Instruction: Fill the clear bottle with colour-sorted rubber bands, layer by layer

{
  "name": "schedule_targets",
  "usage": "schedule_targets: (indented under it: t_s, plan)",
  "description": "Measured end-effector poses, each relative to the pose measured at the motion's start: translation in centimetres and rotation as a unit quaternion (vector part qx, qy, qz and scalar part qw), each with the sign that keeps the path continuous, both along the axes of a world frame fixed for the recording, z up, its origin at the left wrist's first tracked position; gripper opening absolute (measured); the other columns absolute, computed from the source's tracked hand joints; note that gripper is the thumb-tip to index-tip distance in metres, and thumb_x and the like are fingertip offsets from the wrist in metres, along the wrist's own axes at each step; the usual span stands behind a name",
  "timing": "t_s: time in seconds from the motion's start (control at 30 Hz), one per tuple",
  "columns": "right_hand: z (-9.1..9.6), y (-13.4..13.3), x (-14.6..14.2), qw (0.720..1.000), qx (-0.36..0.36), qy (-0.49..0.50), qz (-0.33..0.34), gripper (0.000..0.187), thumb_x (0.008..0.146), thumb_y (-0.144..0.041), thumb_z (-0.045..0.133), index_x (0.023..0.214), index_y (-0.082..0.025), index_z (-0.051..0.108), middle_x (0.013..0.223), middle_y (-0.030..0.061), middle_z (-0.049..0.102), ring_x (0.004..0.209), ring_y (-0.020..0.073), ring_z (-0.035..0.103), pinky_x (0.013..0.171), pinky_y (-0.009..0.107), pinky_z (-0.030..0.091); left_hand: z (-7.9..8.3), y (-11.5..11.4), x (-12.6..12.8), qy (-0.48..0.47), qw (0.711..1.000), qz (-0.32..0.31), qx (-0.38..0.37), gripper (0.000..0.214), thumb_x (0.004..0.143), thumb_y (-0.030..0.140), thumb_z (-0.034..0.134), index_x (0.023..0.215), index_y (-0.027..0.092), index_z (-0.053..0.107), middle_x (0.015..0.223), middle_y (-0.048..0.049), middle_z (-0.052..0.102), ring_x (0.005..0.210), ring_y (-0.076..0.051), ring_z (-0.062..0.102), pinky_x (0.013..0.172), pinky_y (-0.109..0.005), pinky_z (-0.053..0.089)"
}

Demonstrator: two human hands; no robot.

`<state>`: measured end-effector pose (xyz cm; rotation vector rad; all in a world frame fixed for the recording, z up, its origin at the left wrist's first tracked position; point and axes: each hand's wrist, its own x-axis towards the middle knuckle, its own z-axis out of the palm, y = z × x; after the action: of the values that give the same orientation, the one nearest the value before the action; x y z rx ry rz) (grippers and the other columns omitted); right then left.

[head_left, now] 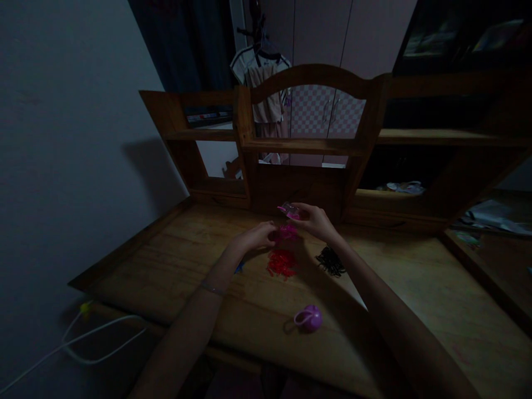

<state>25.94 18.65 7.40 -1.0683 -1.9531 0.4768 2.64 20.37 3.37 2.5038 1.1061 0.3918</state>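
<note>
Right hand (316,221), raised just above the far middle of the wooden counter (415,299), is closed by thumb and fingertips on a small clear container (288,209), which is tilted and shows pink contents inside; in the dim light the contents are probably small elastic bands, though single pieces cannot be told apart. Left hand (258,235) lies just beside it and slightly lower, fingertips meeting a pink heap (287,231) of the same colour, which sits directly under the container. Whether the left fingers are pinched on any of this heap cannot be told. A thin bracelet (211,288) circles the left wrist. Three further loose lots lie on the bare counter, none in a container: a red heap (281,263) just nearer the person than the pink one, a black heap (330,261) to its right under the right forearm, and a small blue piece (239,269) partly hidden by the left forearm. A purple round case (308,318) with a loop lies apart, near the front edge. A wooden hutch (303,145) stands behind the hands. A white cable (83,339) hangs at the left.
</note>
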Motion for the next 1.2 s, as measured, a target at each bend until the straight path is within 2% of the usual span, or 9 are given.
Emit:
schedule_targets:
  t_s: [0.17, 0.43, 0.57, 0.7, 0.83, 0.93, 1.0, 1.1, 1.2]
  plan:
    - [-0.1, -0.1, 0.0, 1.000, -0.007, -0.015, -0.009, 0.050, 0.077, -0.037, 0.072, 0.123, -0.018, 0.064, 0.090, 0.0047, 0.073, 0.075, 0.0166, 0.065, 0.067, 0.025, 0.047, 0.4, -0.3, 0.4, -0.014, 1.000, -0.009, 0.001, 0.022, 0.073, 0.012, 0.059, 0.092, 0.016, 0.070, 0.095, -0.0059, 0.067, 0.087, -0.019, 0.060, 0.078, -0.025, 0.046]
    - [0.2, -0.2, 0.0, 1.000, -0.012, -0.017, -0.006, 0.051, 0.076, -0.036, 0.072, 0.123, -0.019, 0.064, 0.098, 0.0069, 0.073, 0.080, 0.0185, 0.066, 0.069, 0.027, 0.049, 0.6, -0.6, 0.9, -0.044, 0.999, 0.011, 0.004, 0.021, 0.072, 0.011, 0.058, 0.088, 0.014, 0.071, 0.087, -0.0066, 0.069, 0.080, -0.019, 0.061, 0.072, -0.026, 0.046]
    - [-0.5, 0.0, 0.2, 1.000, -0.015, -0.015, 0.002, 0.050, 0.077, -0.035, 0.072, 0.124, -0.020, 0.064, 0.104, 0.0074, 0.073, 0.085, 0.0197, 0.067, 0.074, 0.028, 0.051, 0.4, -0.5, 1.0, -0.046, 0.999, 0.011, 0.002, 0.018, 0.072, 0.012, 0.058, 0.084, 0.014, 0.071, 0.080, -0.0053, 0.069, 0.071, -0.018, 0.061, 0.064, -0.025, 0.044]
    - [-1.3, 0.4, 0.5, 1.000, -0.005, -0.028, 0.003, 0.045, 0.078, -0.030, 0.071, 0.122, -0.020, 0.065, 0.106, 0.0073, 0.072, 0.087, 0.0206, 0.068, 0.076, 0.030, 0.052, 0.4, 0.1, -0.1, -0.084, 0.996, 0.041, -0.015, 0.015, 0.073, 0.018, 0.060, 0.083, 0.014, 0.071, 0.074, -0.0036, 0.069, 0.068, -0.016, 0.062, 0.061, -0.024, 0.044]
    - [-1.4, 0.4, 0.7, 0.999, 0.000, -0.042, 0.003, 0.043, 0.079, -0.027, 0.070, 0.121, -0.021, 0.066, 0.108, 0.0074, 0.072, 0.089, 0.0217, 0.068, 0.078, 0.031, 0.052, 1.5, 0.6, -1.1, -0.203, 0.975, 0.076, -0.044, 0.017, 0.075, 0.025, 0.065, 0.087, 0.014, 0.070, 0.078, -0.0037, 0.071, 0.072, -0.016, 0.065, 0.066, -0.024, 0.049]
    - [-1.3, 0.3, 0.6, 0.999, -0.008, -0.045, 0.006, 0.043, 0.079, -0.030, 0.070, 0.121, -0.021, 0.066, 0.106, 0.0072, 0.073, 0.090, 0.0224, 0.068, 0.078, 0.031, 0.052, 2.9, 0.5, -0.8, -0.330, 0.939, 0.090, -0.045, 0.023, 0.075, 0.031, 0.067, 0.090, 0.013, 0.068, 0.084, -0.0050, 0.071, 0.077, -0.016, 0.066, 0.074, -0.027, 0.053]
    - [-1.3, 0.2, 0.4, 0.999, -0.014, -0.045, 0.019, 0.044, 0.079, -0.032, 0.071, 0.121, -0.022, 0.066, 0.105, 0.0067, 0.073, 0.088, 0.0218, 0.069, 0.077, 0.031, 0.053, 3.5, 0.2, -0.2, -0.383, 0.917, 0.105, -0.036, 0.025, 0.074, 0.032, 0.070, 0.090, 0.013, 0.068, 0.084, -0.0054, 0.071, 0.078, -0.016, 0.067, 0.077, -0.029, 0.054]
    - [-1.3, 0.0, 0.0, 0.998, -0.021, -0.048, 0.038, 0.045, 0.079, -0.032, 0.071, 0.122, -0.023, 0.066, 0.105, 0.0057, 0.073, 0.088, 0.0213, 0.068, 0.079, 0.030, 0.052, 3.7, -0.2, 0.6, -0.408, 0.905, 0.115, -0.024, 0.025, 0.073, 0.032, 0.071, 0.088, 0.013, 0.067, 0.085, -0.0056, 0.071, 0.080, -0.017, 0.067, 0.078, -0.030, 0.055]
    - [-1.3, -0.2, -0.3, 0.997, -0.020, -0.061, 0.051, 0.044, 0.079, -0.030, 0.071, 0.122, -0.024, 0.066, 0.104, 0.0044, 0.073, 0.089, 0.0210, 0.068, 0.081, 0.030, 0.051, 3.4, -0.4, 1.0, -0.392, 0.914, 0.098, -0.014, 0.023, 0.074, 0.033, 0.070, 0.088, 0.014, 0.068, 0.088, -0.0058, 0.071, 0.083, -0.018, 0.066, 0.080, -0.031, 0.054]
